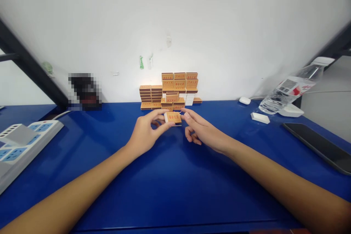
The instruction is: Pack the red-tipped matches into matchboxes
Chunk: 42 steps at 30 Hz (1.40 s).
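Note:
Between the thumb and fingers of my left hand (148,128) is a small orange matchbox (173,117), its printed face turned up toward me. My right hand (201,128) is at the box's right end, thumb and index finger pinched together beside it. A few thin pale sticks show at that end, and whether the right fingers grip them is too small to tell. Just behind the hands, stacked matchboxes (180,84) stand against the wall, highest in the middle, with a lower stack (151,97) on the left and some white pieces (189,98) among them.
A power strip (41,142) lies at the left on the blue table (175,190). Right of the stacks are a white rounded case (245,100), a small white block (260,118), a tilted plastic bottle (293,87) and a dark phone (318,146). A blurred dark patch sits back left.

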Tool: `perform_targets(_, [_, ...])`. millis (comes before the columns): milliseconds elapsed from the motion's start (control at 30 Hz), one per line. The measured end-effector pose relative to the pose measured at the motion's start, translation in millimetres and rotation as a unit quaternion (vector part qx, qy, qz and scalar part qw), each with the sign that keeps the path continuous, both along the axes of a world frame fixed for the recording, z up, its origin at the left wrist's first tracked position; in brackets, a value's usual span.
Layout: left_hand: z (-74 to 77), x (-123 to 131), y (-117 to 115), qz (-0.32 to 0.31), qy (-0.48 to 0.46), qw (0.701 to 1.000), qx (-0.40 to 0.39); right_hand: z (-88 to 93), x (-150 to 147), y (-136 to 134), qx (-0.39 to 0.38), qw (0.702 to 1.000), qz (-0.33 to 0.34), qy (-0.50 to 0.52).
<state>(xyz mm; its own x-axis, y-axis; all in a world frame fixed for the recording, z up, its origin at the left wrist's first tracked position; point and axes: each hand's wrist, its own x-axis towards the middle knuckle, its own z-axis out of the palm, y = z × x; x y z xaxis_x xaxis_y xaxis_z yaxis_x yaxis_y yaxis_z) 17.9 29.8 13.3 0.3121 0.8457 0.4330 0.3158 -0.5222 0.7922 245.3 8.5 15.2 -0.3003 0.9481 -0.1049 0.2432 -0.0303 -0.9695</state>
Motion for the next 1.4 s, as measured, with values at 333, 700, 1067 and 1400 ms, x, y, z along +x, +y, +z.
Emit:
perform_targets(333, [5.7, -49, 77, 0.182, 0.110, 0.976, 0.041, -1.4, 16, 19, 0.173, 0.973, -0.056, -0.142])
perform_targets(700, [-12.9, -31, 87, 0.213, 0.206, 0.950, 0.094, -8.5, 23, 29, 0.257, 0.945, -0.068, -0.192])
perform_targets(1067, [-13.1, -27, 90, 0.188, 0.245, 0.942, 0.131, -13.1, 20, 27, 0.277, 0.934, -0.045, -0.222])
perform_targets(1400, [3.9, -35, 99, 0.197, 0.192, 0.954, 0.120, -13.6, 21, 28, 0.289, 0.926, -0.054, -0.236])
